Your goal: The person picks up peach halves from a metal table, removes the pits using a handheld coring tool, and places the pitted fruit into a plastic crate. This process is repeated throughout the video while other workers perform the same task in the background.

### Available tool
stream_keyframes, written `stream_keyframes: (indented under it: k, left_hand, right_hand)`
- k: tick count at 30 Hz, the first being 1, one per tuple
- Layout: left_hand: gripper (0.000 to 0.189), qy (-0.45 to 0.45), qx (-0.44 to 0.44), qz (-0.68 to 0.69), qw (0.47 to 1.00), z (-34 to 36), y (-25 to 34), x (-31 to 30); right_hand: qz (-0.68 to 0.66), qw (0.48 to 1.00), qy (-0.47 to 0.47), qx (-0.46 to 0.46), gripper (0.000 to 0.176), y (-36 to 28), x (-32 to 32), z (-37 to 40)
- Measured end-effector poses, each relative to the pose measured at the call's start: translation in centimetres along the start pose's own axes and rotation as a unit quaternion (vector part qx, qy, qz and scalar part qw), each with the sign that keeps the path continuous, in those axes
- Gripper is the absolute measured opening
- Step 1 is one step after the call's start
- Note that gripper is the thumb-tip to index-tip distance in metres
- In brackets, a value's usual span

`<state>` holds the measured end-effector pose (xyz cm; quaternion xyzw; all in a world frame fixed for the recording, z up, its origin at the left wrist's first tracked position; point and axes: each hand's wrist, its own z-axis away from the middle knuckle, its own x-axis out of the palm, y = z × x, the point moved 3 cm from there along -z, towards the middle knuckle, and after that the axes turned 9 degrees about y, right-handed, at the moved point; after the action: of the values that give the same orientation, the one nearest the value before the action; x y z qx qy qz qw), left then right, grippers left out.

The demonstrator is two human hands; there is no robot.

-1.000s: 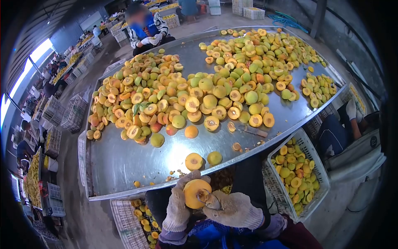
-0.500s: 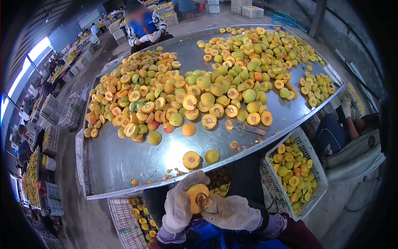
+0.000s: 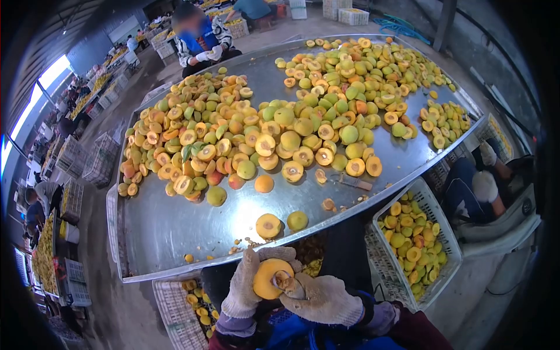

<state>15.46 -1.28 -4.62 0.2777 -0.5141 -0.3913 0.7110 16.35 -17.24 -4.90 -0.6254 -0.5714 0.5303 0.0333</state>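
Note:
Just over the near table edge, my left hand (image 3: pixel 244 287), in a whitish knit glove, cups a yellow peach half (image 3: pixel 267 280) with its cut face showing. My right hand (image 3: pixel 326 298), gloved alike and soiled, closes around a small metal pitting tool (image 3: pixel 296 290). Its curved end sits at the brown pit (image 3: pixel 282 279) in the fruit; the handle is hidden in my fist. On the metal table (image 3: pixel 175 233) ahead lie a cut peach half (image 3: pixel 268 226) and another rounded peach piece (image 3: pixel 297 220).
Large heaps of halved peaches (image 3: pixel 280 128) cover the table's middle and back. A wooden-handled tool (image 3: pixel 354 182) lies near the right edge. Crates of halves stand at right (image 3: pixel 449 274) and lower left (image 3: pixel 175 309). One co-worker (image 3: pixel 201 41) sits across, another (image 3: pixel 475 186) at right.
My left fingers have shifted around the peach half, one now pointing upward. The fruit has moved slightly left. The co-worker at right has brought a gloved hand into view.

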Motion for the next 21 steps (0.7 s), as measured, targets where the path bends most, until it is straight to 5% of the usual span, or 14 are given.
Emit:
stream_keyframes:
  k: [5,7,8,16,17,19,21]
  left_hand:
    - [0.088,0.030,0.053,-0.062,0.996,0.5,-0.1,0.4]
    - [0.088,0.026,0.061,-0.058,0.996,0.5,-0.1,0.4]
    - [0.086,0.028,0.057,-0.057,0.996,0.7,0.0,0.6]
    - [0.062,0.020,0.103,-0.235,0.966,0.2,2.7,0.7]
    - [0.059,-0.052,0.050,-0.288,0.955,-0.6,3.1,0.1]
    - [0.055,-0.115,-0.071,-0.310,0.941,-1.1,3.1,-0.1]
    - [0.056,-0.098,-0.034,-0.223,0.969,-0.9,2.4,0.4]
  right_hand:
    - [0.026,0.998,0.043,-0.044,0.030,-0.1,0.1,0.2]
    - [-0.037,0.977,-0.092,0.190,0.028,-0.5,-0.6,-0.1]
    - [-0.036,0.977,-0.093,0.189,0.028,-0.4,-0.6,-0.2]
    - [-0.038,0.999,0.002,-0.021,0.030,0.8,0.9,1.1]
    - [-0.051,0.998,0.001,-0.027,0.029,0.5,0.8,1.0]
    - [-0.122,0.974,-0.105,0.158,0.030,0.1,-0.3,0.2]
    - [-0.068,0.979,-0.119,0.150,0.030,0.4,-0.7,-0.2]
